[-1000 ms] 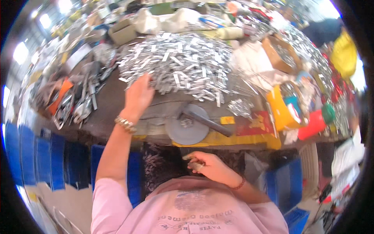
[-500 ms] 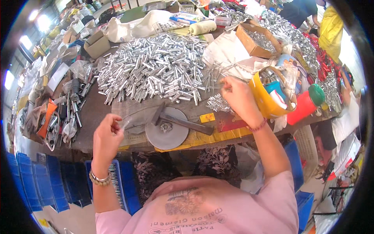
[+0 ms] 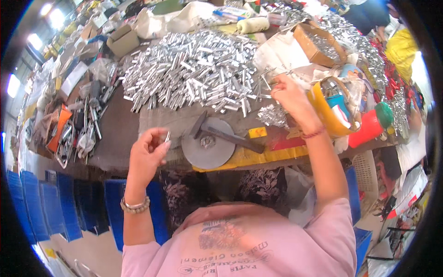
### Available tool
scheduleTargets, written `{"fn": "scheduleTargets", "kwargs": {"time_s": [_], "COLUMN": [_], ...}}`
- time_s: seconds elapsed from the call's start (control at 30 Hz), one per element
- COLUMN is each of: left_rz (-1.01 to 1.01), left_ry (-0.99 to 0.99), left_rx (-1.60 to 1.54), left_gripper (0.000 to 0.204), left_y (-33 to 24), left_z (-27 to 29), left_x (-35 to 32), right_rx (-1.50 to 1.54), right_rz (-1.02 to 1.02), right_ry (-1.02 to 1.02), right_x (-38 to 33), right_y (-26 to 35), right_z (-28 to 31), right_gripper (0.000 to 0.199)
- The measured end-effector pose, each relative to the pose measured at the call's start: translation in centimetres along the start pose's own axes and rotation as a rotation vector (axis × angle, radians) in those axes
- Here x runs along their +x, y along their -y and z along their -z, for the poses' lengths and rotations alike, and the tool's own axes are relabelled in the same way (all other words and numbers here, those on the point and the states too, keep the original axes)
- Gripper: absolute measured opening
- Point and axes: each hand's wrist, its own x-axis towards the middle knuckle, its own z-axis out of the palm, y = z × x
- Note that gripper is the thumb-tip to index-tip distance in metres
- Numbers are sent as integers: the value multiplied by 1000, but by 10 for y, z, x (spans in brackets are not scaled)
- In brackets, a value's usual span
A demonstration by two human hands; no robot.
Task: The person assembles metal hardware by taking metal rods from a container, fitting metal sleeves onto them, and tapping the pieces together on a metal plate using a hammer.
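Head camera: one left hand (image 3: 148, 154), one right hand (image 3: 290, 97), one broad heap of silvery tubes (image 3: 194, 69).
Nearest my lens, blue bins (image 3: 48, 207), too overlapped to count, stand below the worn dark tabletop (image 3: 115, 143); above its near edge I see the left hand pinching one small shiny piece (image 3: 167, 135). Beside it lies one grey disc (image 3: 212, 156) with one hammer (image 3: 228, 136) across it, then one yellow tag (image 3: 257, 133). Further in, the right hand's fingers curl at thin metal rods (image 3: 266, 82); I cannot tell whether they grip any. One small mound of parts (image 3: 272, 115) sits just below, with one yellow container (image 3: 325, 115) and one red bottle (image 3: 364, 137) rightward. The tubes, beyond my counting, lie past the disc, flanked by one beige carton (image 3: 123, 42) and one brown carton (image 3: 309, 46). Lights (image 3: 56, 18) glare far off.
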Motion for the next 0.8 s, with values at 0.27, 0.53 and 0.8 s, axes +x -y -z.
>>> {"fn": "scheduleTargets", "kwargs": {"time_s": [0.27,0.53,0.8], "left_rz": [47,-351,-486], "left_ry": [122,-73,-67], "left_rx": [-448,208,313], "left_gripper": [23,19,17], "left_y": [-15,-9,-9], "left_z": [-58,-62,-56], "left_x": [-21,-23,-14], "right_rx": [-89,-306,-338], "right_rz": [597,761,828], "right_ry": [299,188,135], "right_x": [-132,-147,-141], "right_y": [71,70,70], "right_z": [-33,-55,-62], "right_gripper": [23,16,11]}}
